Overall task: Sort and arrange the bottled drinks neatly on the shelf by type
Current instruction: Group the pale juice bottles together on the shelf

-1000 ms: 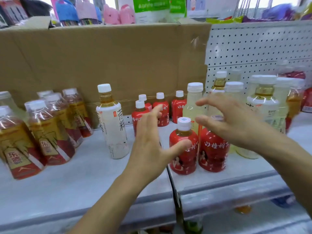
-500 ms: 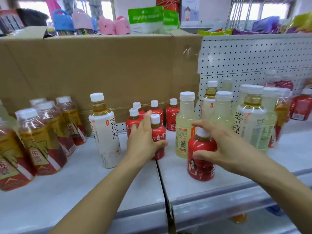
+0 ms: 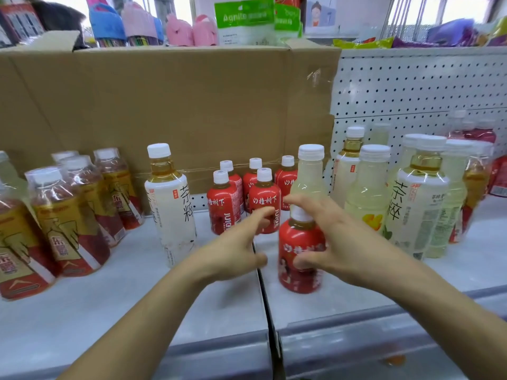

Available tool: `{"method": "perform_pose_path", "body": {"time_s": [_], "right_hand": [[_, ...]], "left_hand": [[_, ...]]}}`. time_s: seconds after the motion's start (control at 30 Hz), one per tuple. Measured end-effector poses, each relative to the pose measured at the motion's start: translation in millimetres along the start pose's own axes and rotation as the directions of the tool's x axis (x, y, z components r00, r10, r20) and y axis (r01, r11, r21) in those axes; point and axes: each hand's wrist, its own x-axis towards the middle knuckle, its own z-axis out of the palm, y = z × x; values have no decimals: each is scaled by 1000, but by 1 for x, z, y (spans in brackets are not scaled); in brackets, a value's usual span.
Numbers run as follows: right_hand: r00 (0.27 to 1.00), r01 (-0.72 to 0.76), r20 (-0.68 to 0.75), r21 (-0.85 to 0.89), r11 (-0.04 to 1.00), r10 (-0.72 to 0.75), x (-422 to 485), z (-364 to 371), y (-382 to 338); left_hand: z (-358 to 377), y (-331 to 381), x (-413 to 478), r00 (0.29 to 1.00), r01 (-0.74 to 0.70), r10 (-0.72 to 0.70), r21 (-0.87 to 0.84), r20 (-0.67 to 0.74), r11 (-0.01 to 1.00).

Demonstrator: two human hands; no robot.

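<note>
Grey metal shelf carried everything. A brown cardboard box walled off the back left and a white perforated back panel the back right. Shrink-wrapped amber tea bottles with red-and-gold labels sat far left as one block, so that type looked done. The right side was mixed: pale yellow-green clear plastic bottles stood among tall white-labelled tea bottles, and one lone white-labelled tea bottle stood left of centre, probably not yet sorted. Small red-sleeved juice bottles with white caps were clustered upright at centre back, against the box. The right hand was clamped on one stray red juice bottle standing nearer the shelf's front edge, thumb across the label and fingers round the neck, a grip that suits sliding or lifting it back to the cluster. The left hand was spread, fingertips at the front red bottle of that cluster. It looked to be steadying or nudging that bottle into line, though blur made the contact uncertain. The hands were near each other but apart. Obstruction: one pale bottle stood directly behind the stray and just beside the cluster's right edge, so the free slot looked to be at the front. Tip risk: narrow bottles, closely packed.
</note>
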Motion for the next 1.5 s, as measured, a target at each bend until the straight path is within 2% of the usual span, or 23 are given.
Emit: {"method": "perform_pose_path", "body": {"time_s": [0.03,0.07,0.13,0.2,0.23,0.3,0.37,0.47,0.63,0.7,0.8,0.93,1.07,1.2,1.27,1.3,1.37,1.43,1.47,1.5], "right_hand": [[999,27,-31,10,1000,-27,4,9,-4],[997,55,-58,28,998,-53,8,18,-8],[992,97,-95,119,988,-86,14,33,-12],[974,144,-207,229,963,-97,17,37,-9],[940,174,-329,233,957,-91,20,36,-5],[828,178,-560,218,960,-26,28,33,3],[776,117,-623,296,948,98,39,31,10],[835,-13,-486,452,892,258,56,32,15],[880,-110,-338,539,835,334,66,44,27],[895,-127,-298,543,830,332,61,44,30],[924,-103,-260,538,837,281,51,39,28],[946,-84,-226,519,850,232,38,33,23],[948,-78,-226,521,850,225,25,31,18],[948,-40,-240,560,828,209,16,39,14],[952,-16,-238,585,811,191,12,40,12],[946,11,-271,582,813,181,9,38,12],[868,58,-460,465,883,186,6,27,13],[724,34,-669,280,959,169,12,8,17],[673,-15,-718,228,974,179,17,-2,19],[657,-72,-727,202,977,199,24,-10,23]], "left_hand": [[-2,5,-10,995,5,2,-64,99,998],[-2,8,-16,993,2,14,-133,117,991],[1,8,-16,998,-39,29,-208,-52,977],[6,-1,-10,965,-58,21,-131,-263,990],[7,-5,-6,946,-36,9,-75,-323,997],[8,-14,0,921,53,-35,36,-389,998],[6,-18,8,904,109,-62,88,-424,990],[7,-20,20,885,144,-75,118,-459,983],[17,-19,33,827,160,-27,189,-561,969],[19,-19,36,801,143,22,227,-599,963],[16,-19,41,797,131,45,245,-602,961],[11,-17,48,817,144,30,254,-575,957],[10,-19,42,868,143,-13,224,-497,964],[13,-12,17,849,35,60,169,-525,985],[19,-2,3,851,-88,93,34,-517,996],[23,5,-4,876,-143,97,-62,-472,988],[29,18,-9,929,-204,128,-193,-346,960],[34,28,-2,947,-210,146,-207,-286,955],[35,32,4,948,-210,144,-216,-285,954],[36,37,10,943,-215,141,-227,-302,950]]}}
